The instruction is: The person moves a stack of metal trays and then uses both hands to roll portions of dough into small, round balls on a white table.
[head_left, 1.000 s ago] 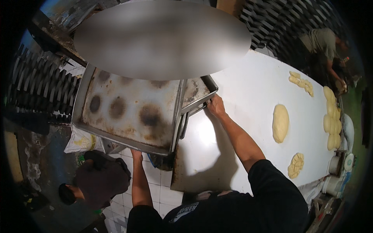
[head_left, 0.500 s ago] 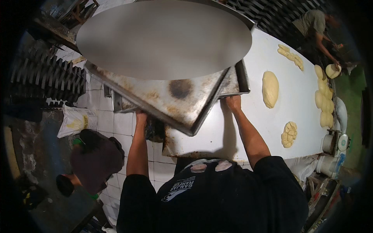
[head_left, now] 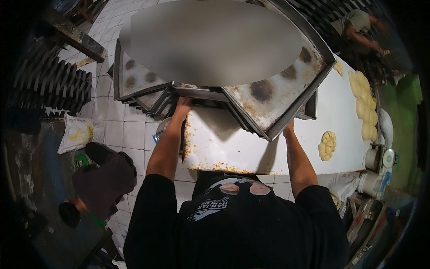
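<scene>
A stack of scorched metal baking trays, turned at differing angles, lies over the far part of the white table. A blurred oval hides much of the stack. My left hand grips the near edge where two groups of trays meet, its fingers mostly out of sight beneath the metal. On the other side my right hand holds the underside of the tilted right-hand trays; its fingers are partly hidden. Another group of trays fans out left past the table edge.
To the right lie a flower-shaped dough piece and a row of dough lumps. One person crouches at the lower left by a white sack; another person works at the far right. Dark slatted racks stand left.
The trays and both my hands have shifted right, and the stack has spread into a wider fan. The large oval dough lump is now covered from view. The far-right person's arms have moved.
</scene>
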